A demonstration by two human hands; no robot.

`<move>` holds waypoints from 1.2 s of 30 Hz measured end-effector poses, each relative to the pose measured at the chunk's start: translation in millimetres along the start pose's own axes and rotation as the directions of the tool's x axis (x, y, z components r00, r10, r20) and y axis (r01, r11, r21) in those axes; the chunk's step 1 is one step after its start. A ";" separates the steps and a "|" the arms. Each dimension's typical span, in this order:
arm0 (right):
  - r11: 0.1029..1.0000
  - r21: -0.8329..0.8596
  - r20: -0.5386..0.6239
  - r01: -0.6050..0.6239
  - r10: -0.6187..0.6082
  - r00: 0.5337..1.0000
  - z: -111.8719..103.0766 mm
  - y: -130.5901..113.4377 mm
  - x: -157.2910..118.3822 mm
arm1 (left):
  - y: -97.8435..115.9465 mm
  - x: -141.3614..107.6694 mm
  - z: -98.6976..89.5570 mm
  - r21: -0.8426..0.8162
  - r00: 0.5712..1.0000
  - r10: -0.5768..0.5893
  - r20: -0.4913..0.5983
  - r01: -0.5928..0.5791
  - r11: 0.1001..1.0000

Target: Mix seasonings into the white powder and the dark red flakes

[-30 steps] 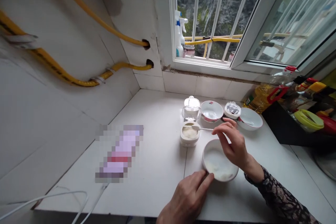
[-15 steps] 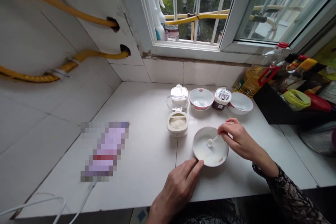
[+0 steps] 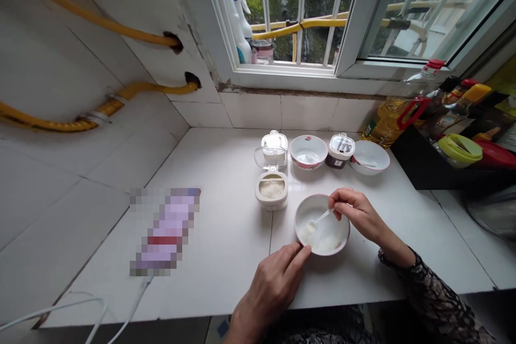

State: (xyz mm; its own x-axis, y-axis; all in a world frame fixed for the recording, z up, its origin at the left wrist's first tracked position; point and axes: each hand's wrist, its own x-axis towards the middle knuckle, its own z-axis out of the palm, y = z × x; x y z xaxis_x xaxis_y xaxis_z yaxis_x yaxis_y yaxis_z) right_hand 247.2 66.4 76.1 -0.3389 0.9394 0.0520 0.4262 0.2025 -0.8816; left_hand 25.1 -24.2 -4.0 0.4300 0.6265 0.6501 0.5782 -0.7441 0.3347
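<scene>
Two bare hands worked over a white bowl near the front of a white tiled tabletop. The right hand pinched a small white scoop by its handle between thumb and fingers, its head down in white powder inside the bowl. The left hand lay relaxed, not gripping, its fingertips against the near rim. Farther off stood an open container of white granules with its clear lid, a red-patterned bowl, a capped jar and a shallow bowl, with a bottle of cooking oil at far right.
</scene>
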 end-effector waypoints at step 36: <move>0.495 -0.559 0.023 0.665 -0.793 0.609 39.3 -33.7 43.9 | -0.7 -3.8 4.8 0.001 0.999 0.022 -0.036 -0.022 1.000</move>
State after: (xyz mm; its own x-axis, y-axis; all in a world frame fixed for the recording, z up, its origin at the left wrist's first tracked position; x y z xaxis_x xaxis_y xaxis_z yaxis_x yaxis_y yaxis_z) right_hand 184.9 90.0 89.7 -0.5634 0.4049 0.7201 0.4542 0.8799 -0.1394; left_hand 26.4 -24.9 -10.0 0.4172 0.6014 0.6813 0.5694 -0.7573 0.3198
